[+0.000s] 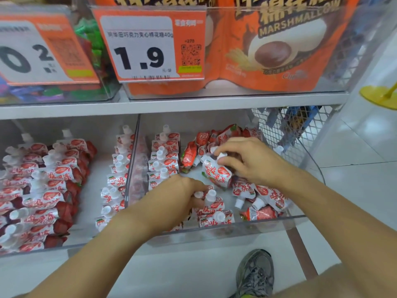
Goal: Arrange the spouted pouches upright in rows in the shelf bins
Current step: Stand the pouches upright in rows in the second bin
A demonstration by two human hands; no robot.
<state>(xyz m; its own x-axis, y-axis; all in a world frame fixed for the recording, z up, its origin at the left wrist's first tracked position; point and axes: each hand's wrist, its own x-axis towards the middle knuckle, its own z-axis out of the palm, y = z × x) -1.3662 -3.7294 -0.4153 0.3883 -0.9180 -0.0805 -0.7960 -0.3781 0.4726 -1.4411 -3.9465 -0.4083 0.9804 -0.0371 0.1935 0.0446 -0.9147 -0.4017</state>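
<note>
Two clear shelf bins hold red-and-white spouted pouches with white caps. In the right bin (253, 220), one upright row of pouches (164, 157) runs along its left wall, and several loose pouches (262, 198) lie jumbled at the right and back. My right hand (251, 160) is shut on one pouch (217, 172), gripping it near the cap and holding it tilted above the bin floor. My left hand (174, 198) is shut on the spouts of upright pouches (211, 206) at the front of the bin. The left bin (90, 239) holds rows of pouches (45, 186).
On the shelf above stand a bin of orange marshmallow bags (268, 50), a bin of mixed candies (90, 46), and price tags (148, 44). A wire mesh basket (294, 127) hangs at the right end. My shoe (255, 274) rests on the tiled floor below.
</note>
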